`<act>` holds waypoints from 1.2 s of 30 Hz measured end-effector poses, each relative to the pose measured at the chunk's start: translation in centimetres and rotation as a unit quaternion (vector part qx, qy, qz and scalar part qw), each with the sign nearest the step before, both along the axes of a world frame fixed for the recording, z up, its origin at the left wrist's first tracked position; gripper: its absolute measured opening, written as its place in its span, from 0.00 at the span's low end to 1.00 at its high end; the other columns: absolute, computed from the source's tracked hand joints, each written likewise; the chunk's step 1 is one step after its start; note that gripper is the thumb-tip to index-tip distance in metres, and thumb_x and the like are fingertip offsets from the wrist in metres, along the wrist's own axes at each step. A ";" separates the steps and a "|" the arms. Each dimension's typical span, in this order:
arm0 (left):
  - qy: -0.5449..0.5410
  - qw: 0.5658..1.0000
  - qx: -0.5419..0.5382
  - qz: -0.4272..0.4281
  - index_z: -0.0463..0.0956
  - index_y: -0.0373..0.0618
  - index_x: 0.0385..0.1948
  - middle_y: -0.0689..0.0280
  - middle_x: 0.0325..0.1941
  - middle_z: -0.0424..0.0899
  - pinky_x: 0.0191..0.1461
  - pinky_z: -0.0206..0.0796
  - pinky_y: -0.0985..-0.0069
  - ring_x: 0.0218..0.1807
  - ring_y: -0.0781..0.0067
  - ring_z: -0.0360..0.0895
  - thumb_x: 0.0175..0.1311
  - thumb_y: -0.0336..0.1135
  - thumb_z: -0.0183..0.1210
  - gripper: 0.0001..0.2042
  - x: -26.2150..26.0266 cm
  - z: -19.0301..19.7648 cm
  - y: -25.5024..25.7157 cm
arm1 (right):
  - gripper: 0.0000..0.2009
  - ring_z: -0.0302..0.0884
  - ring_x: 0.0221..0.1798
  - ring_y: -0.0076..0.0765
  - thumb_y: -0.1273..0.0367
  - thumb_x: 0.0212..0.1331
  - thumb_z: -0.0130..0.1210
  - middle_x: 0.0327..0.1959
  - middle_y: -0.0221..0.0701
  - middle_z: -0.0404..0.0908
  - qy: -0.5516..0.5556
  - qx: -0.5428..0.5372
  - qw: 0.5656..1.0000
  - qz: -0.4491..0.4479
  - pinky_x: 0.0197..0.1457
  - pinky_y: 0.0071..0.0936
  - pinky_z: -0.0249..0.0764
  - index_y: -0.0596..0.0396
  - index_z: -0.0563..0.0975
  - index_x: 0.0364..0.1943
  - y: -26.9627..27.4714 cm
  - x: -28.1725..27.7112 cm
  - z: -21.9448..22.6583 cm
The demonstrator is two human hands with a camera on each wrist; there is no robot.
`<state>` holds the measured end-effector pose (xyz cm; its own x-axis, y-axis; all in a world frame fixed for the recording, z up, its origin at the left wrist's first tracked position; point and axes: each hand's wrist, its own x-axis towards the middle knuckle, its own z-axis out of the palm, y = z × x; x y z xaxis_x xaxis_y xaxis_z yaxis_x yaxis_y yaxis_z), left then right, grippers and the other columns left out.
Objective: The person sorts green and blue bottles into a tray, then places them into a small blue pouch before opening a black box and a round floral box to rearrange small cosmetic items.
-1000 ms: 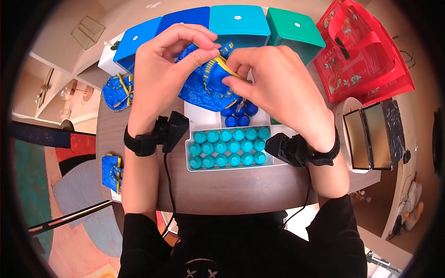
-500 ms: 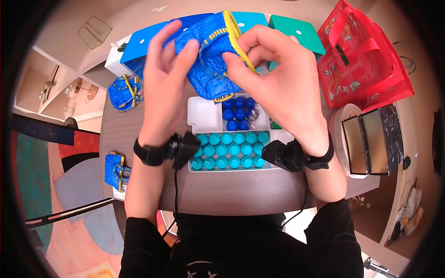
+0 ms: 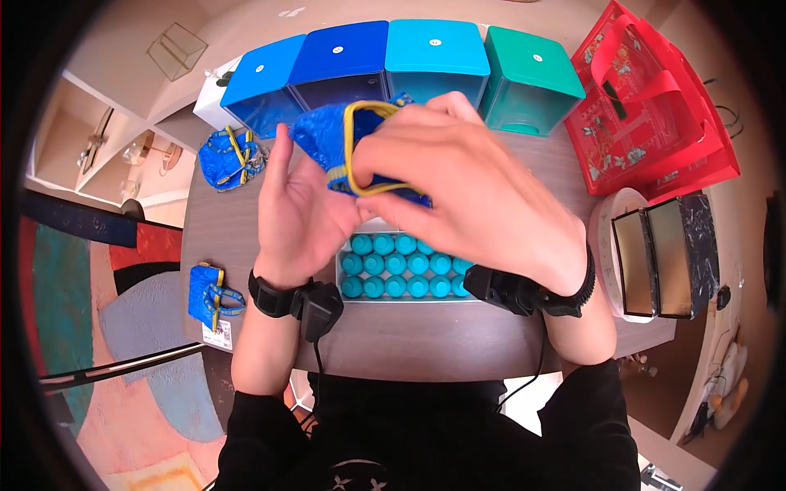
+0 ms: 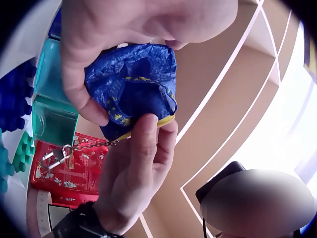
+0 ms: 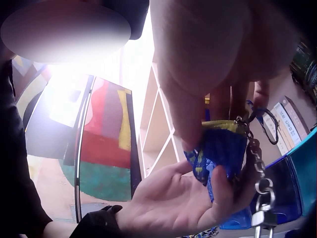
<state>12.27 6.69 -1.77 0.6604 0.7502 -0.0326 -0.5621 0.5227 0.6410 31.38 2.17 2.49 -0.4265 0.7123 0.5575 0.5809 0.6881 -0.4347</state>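
A small blue bag (image 3: 315, 139) with a yellow-edged zip opening is held up over the table between both hands. My right hand (image 3: 483, 188) grips its yellow rim; in the left wrist view the right thumb (image 4: 145, 136) presses at the opening. My left hand (image 3: 303, 221), palm turned up, cradles the bag from the other side, and one of its fingers (image 4: 91, 106) curls against the blue fabric. A metal chain with a clasp (image 5: 265, 213) dangles from the zip end. Below the hands, rows of turquoise-capped bottles (image 3: 395, 263) fill a white tray, partly hidden by the right hand.
Two more small blue bags, one upper left (image 3: 221, 159) and one lower left (image 3: 205, 295), lie on the table. Lidded boxes in blue (image 3: 340, 49), turquoise (image 3: 438, 45) and green (image 3: 536, 61) line the back. A red gift bag (image 3: 630, 123) and mirrored case (image 3: 679, 254) stand right.
The bag has turned so its opening faces my body, and it is lower than half a second ago. My left hand has rolled palm up beneath it; the right hand has moved left over the tray.
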 end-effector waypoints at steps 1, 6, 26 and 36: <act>0.003 1.000 -0.005 0.005 0.55 0.47 0.73 0.55 0.70 0.68 0.65 0.70 0.53 0.68 0.57 0.70 0.76 0.65 0.28 0.35 -0.1 0.2 -0.1 | 0.08 0.78 0.42 0.39 0.71 0.56 0.63 0.35 0.32 0.81 -0.008 -0.014 1.000 0.016 0.55 0.36 0.64 0.52 0.79 0.40 -0.2 -0.2 -0.1; -0.044 0.997 -0.052 -0.018 0.64 0.46 0.68 0.56 0.66 0.74 0.63 0.72 0.56 0.64 0.57 0.75 0.76 0.64 0.28 0.34 -1.2 -1.4 0.7 | 0.12 0.81 0.38 0.40 0.72 0.64 0.57 0.35 0.34 0.83 -0.030 -0.087 0.996 0.014 0.63 0.38 0.60 0.52 0.75 0.50 -0.4 -0.8 -0.1; -0.119 0.988 -0.071 -0.065 0.68 0.39 0.64 0.53 0.62 0.78 0.61 0.74 0.57 0.62 0.57 0.77 0.73 0.60 0.37 0.33 -1.8 -2.6 1.2 | 0.10 0.80 0.37 0.42 0.68 0.59 0.64 0.35 0.34 0.84 -0.037 -0.036 0.998 0.032 0.56 0.34 0.67 0.54 0.80 0.43 -0.8 -0.5 0.8; -0.086 0.990 -0.074 -0.080 0.67 0.51 0.65 0.57 0.64 0.76 0.53 0.75 0.53 0.60 0.53 0.76 0.70 0.63 0.42 0.31 -1.6 -3.5 1.7 | 0.10 0.77 0.43 0.46 0.77 0.49 0.65 0.36 0.36 0.79 -0.091 -0.075 0.992 -0.054 0.47 0.37 0.76 0.57 0.78 0.37 -5.5 2.8 1.1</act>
<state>10.67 8.35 -5.26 0.7755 0.6313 -0.0110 -0.5590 0.6946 0.4528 34.20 -3.36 3.59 -0.4260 0.8287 0.3629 0.7262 0.5525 -0.4092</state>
